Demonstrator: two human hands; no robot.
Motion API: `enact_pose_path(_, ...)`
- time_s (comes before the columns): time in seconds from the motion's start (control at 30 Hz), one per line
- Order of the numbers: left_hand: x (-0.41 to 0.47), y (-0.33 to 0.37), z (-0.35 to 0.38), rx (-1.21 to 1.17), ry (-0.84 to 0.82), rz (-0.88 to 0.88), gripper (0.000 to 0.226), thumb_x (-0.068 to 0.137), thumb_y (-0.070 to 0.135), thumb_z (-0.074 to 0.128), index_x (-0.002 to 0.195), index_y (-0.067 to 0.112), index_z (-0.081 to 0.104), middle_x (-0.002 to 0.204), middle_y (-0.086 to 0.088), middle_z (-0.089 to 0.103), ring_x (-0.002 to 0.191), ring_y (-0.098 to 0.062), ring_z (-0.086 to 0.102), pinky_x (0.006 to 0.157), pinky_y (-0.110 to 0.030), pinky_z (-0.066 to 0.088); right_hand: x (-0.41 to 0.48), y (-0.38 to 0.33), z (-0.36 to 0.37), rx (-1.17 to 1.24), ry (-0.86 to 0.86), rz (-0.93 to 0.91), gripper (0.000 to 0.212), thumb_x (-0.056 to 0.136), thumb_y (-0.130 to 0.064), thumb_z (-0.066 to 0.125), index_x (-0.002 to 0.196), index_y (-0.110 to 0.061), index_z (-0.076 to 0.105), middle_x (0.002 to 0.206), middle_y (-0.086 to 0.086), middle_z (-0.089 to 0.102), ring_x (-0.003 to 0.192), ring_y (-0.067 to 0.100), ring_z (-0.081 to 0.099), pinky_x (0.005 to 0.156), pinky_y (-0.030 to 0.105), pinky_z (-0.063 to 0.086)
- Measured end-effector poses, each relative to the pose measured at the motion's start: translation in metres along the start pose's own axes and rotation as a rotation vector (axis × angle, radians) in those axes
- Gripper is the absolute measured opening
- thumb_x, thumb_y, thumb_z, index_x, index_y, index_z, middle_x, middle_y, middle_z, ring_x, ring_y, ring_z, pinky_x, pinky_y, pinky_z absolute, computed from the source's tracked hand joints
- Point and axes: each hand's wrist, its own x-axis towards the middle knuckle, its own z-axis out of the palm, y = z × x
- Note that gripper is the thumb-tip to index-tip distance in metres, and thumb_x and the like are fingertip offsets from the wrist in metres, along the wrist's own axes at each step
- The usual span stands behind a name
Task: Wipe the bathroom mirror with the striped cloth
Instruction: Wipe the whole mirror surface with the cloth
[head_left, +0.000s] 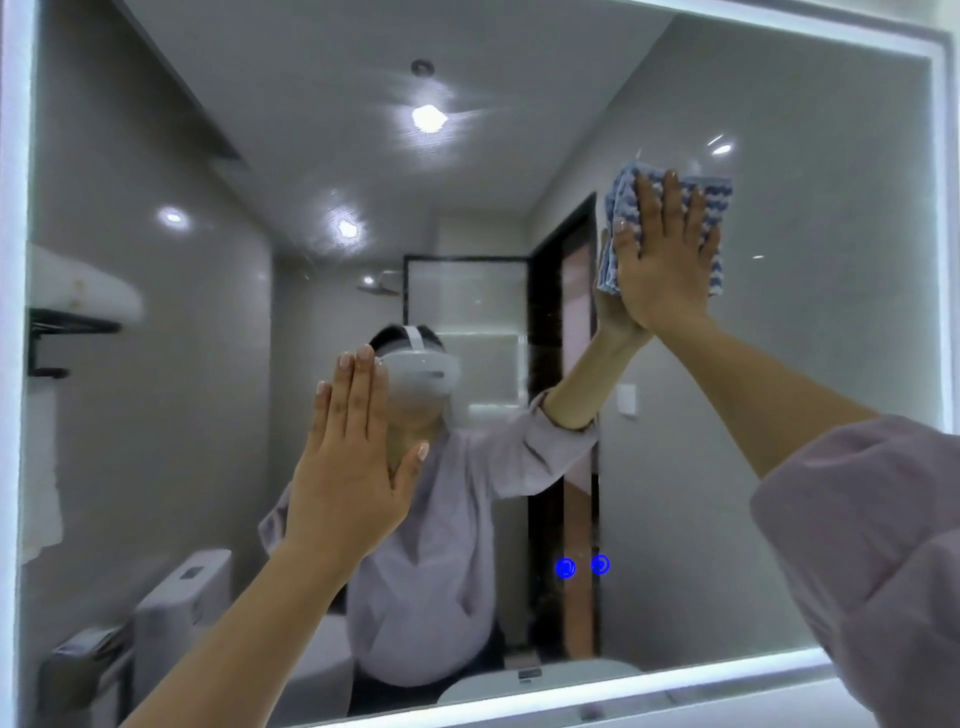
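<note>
Softness is ruling: I am pinning the striped cloth (717, 228) mid-fold at two o'clock, right grip (662, 260) flat, left grip (348, 467) flat.

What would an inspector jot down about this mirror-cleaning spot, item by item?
Surface: bathroom mirror, hazy smears around the reflected ceiling lights.
Job's things: striped cloth, folded, pressed flat high on the right of the glass.
Clutter: nothing seen.
Hands: right hand flat on the cloth, fingers straight; left hand flat and raised before the glass, contact unclear.
Cables: nothing seen.
Surroundings: lit frame; two blue lit buttons in the glass; toilet and towel shelf show in reflection.
</note>
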Motion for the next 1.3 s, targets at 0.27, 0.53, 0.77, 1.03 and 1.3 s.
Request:
enact_pose_path(0.27,0.000,-0.001,-0.003,0.012,0.006,0.030,0.081,0.093,0.054,0.020,0.150,-0.002,0.002,0.159,-0.019,-0.003,0.148,-0.030,-0.002,0.121,-0.042,0.001,-0.084,0.021,0.009,-0.023,-0.044,-0.085,0.060,0.097,-0.056,0.005,0.150,-0.032,-0.007,0.162,0.002,-0.004,0.148,0.022,-0.009,0.119,0.041,-0.011)
enact_pose_path(0.53,0.003,0.013,-0.024,0.073,-0.034,-0.017,0.082,0.093,0.052,0.018,0.142,-0.014,0.020,0.152,-0.030,0.021,0.142,-0.040,0.022,0.116,-0.049,0.017,-0.089,0.041,0.005,-0.050,-0.082,-0.237,0.062,0.097,-0.057,0.006,0.153,-0.031,0.003,0.162,0.001,-0.001,0.148,0.022,-0.009,0.119,0.046,-0.007)
enact_pose_path(0.77,0.022,0.059,-0.039,0.155,0.003,-0.017,0.072,0.095,0.042,0.021,0.137,-0.016,0.033,0.143,-0.036,0.035,0.134,-0.049,0.034,0.111,-0.055,0.023,-0.061,0.078,-0.004,-0.047,-0.100,-0.409,0.059,0.098,-0.057,0.007,0.152,-0.036,0.004,0.161,-0.006,-0.003,0.149,0.021,-0.007,0.119,0.046,-0.005)
enact_pose_path(1.03,0.072,0.148,-0.032,0.157,0.018,-0.019,0.079,0.098,0.047,0.005,0.136,-0.015,0.036,0.142,-0.034,0.039,0.133,-0.047,0.037,0.111,-0.053,0.026,0.003,0.119,-0.021,-0.015,-0.125,-0.422,0.058,0.094,-0.057,0.008,0.148,-0.040,-0.004,0.161,-0.008,-0.005,0.147,0.017,-0.015,0.118,0.044,-0.010)
enact_pose_path(1.3,0.102,0.227,-0.019,0.169,-0.010,-0.071,0.088,0.094,0.055,-0.003,0.141,-0.012,0.029,0.148,-0.030,0.032,0.140,-0.041,0.028,0.114,-0.052,0.024,0.021,0.140,-0.020,0.026,-0.112,-0.513,0.058,0.099,-0.053,0.018,0.151,-0.037,-0.001,0.161,-0.009,-0.007,0.147,0.018,-0.015,0.112,0.037,-0.024)
